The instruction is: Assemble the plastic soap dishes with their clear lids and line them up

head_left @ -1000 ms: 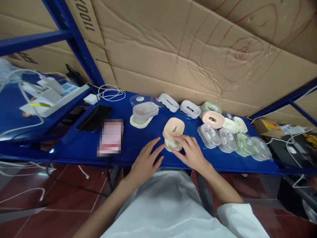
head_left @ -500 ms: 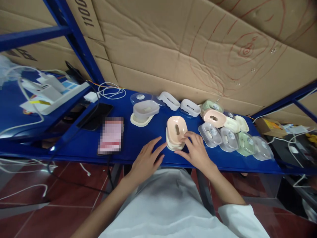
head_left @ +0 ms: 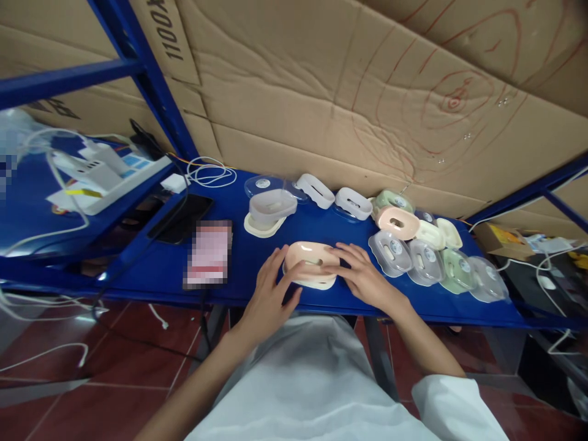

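Note:
A peach oval dish with a slot in its middle lies crosswise on a cream piece near the table's front edge. My left hand is wrapped round its left end, fingers on the rim and over the inside. At the right end, my right hand grips the rim with its fingers reaching over the dish. Right of my hands, clear-lidded grey dishes and a lidded green dish stand in a row, with another peach dish behind them.
Back left, a grey dish rests on a cream tray beside clear lids. Two pale dishes stand along the cardboard. A phone, a black device, cables and a power strip lie left.
The peach dish and the cream piece under it have turned from lengthwise to crosswise. My left hand has come onto the dish, and my right hand has closed in on its right end.

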`<act>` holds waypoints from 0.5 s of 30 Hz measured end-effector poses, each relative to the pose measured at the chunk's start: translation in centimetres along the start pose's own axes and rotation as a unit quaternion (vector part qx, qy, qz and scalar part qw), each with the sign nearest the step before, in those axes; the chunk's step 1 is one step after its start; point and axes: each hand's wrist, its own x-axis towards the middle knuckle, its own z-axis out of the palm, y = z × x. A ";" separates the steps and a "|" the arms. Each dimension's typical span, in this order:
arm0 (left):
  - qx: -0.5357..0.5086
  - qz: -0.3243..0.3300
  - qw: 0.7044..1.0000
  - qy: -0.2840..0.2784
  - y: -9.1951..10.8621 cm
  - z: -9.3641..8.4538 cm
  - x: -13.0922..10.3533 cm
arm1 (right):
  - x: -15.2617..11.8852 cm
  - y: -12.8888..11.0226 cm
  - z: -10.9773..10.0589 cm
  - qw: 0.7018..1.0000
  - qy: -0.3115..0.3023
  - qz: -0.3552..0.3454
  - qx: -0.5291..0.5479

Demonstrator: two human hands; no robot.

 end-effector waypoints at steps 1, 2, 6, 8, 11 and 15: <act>0.003 -0.004 1.000 -0.001 0.0 0.0 0.0 | 0.0 0.0 -0.3 1.000 0.000 0.004 0.004; 0.003 -0.006 1.000 -0.006 0.0 0.0 0.1 | 0.0 0.0 -0.4 1.000 -0.002 0.006 0.012; -0.014 0.009 1.000 -0.023 -0.2 0.1 0.1 | 0.1 -1.2 0.8 0.999 -0.015 0.001 0.039; -0.011 0.008 1.000 -0.018 -0.4 0.1 0.1 | 0.1 -1.8 1.9 1.000 0.005 0.003 0.015; 0.001 0.001 1.000 -0.023 -0.5 0.1 0.1 | -0.2 -2.1 3.0 0.999 0.032 -0.005 -0.012; 0.016 0.012 0.999 -0.026 -0.5 0.1 0.2 | 0.8 0.1 2.9 0.998 0.026 -0.011 0.058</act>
